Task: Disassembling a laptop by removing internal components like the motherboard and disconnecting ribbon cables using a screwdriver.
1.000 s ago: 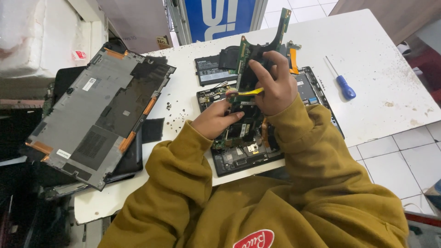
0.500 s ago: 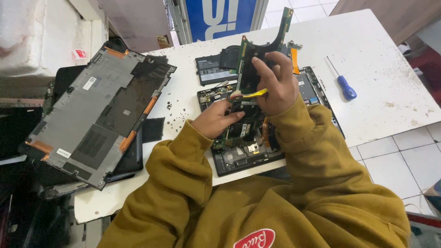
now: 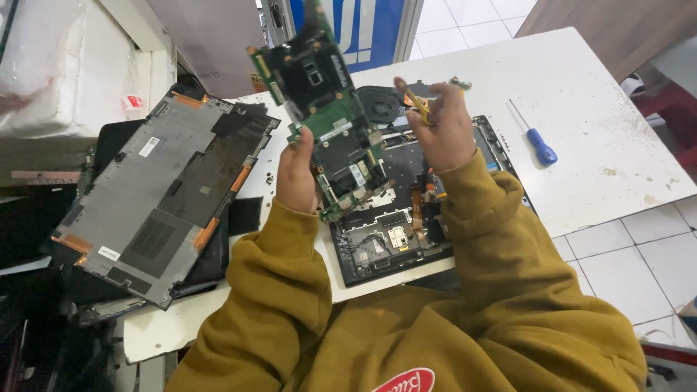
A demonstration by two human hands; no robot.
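Motherboard (image 3: 330,123), green, thin and stiff, is lifted clear above the opened laptop base (image 3: 406,225) by the left hand (image 3: 296,174), whose fingers pinch its lower left edge; it looks light but fragile, best gripped by bare edges rather than chips, connectors or the hanging flex strips. The right hand (image 3: 441,131) is closed around a small yellow-handled tool (image 3: 415,105) just beside the board. A blue screwdriver (image 3: 536,138) lies well apart on the white table (image 3: 602,94), and a grey bottom cover (image 3: 156,196) rests to the left, neither crowding the board.
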